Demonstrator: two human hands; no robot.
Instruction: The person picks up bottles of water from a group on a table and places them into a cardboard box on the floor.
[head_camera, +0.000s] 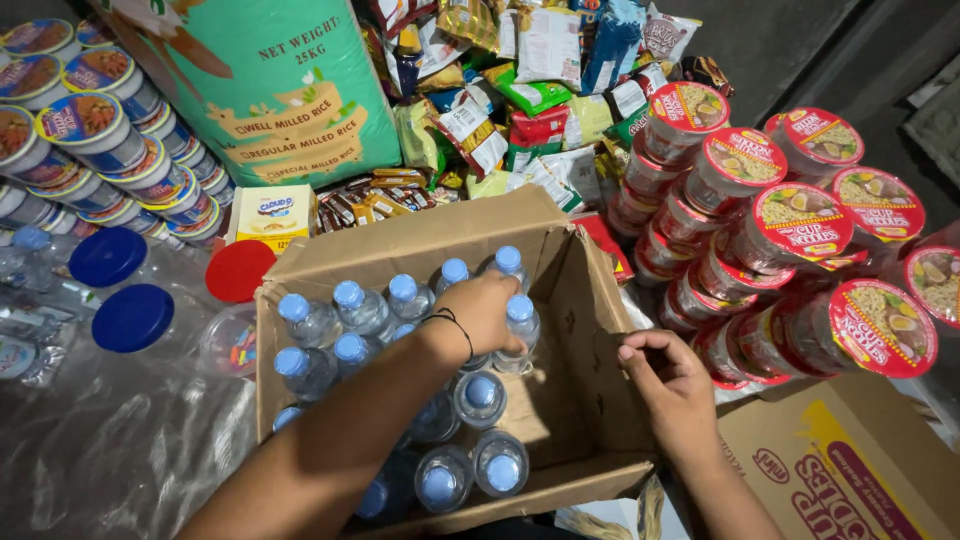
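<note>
- Left hand (487, 312) reached down into the open cardboard box (590, 300), its fingers curled over the top of one blue-capped water bottle (521, 322) near the box's far right corner; how firmly they closed on it could not be told, since the back of the hand hid the grip
- Right hand (668, 385) rested on the box's right wall, fingers bent over the edge and holding nothing else
- More water bottles (350, 320) stood upright in rows to the left of and below the left hand, caps nearly touching
- Risk, as a judgement: lifting a bottle from so tight a cluster could drag or tip its neighbours, and the thin clear plastic might slip in a loose hold
- Risk, as a judgement: the soft right wall could fold under the right hand's weight and let the box skew
- Beyond the left hand leaned a large green rice sack (280, 85) with a tan label panel
- Right of the right hand rose a stack of red-lidded noodle cups (790, 225), round lids facing the camera, close enough for an elbow to topple them
- Far left lay stacked cups with blue-and-orange lids (80, 120), and nearer, jars with plain blue lids (132, 318)
- Below the right hand sat a brown carton (840, 470) with red print
- Mixed snack packets (520, 90) in green, yellow and white were heaped behind the box
</note>
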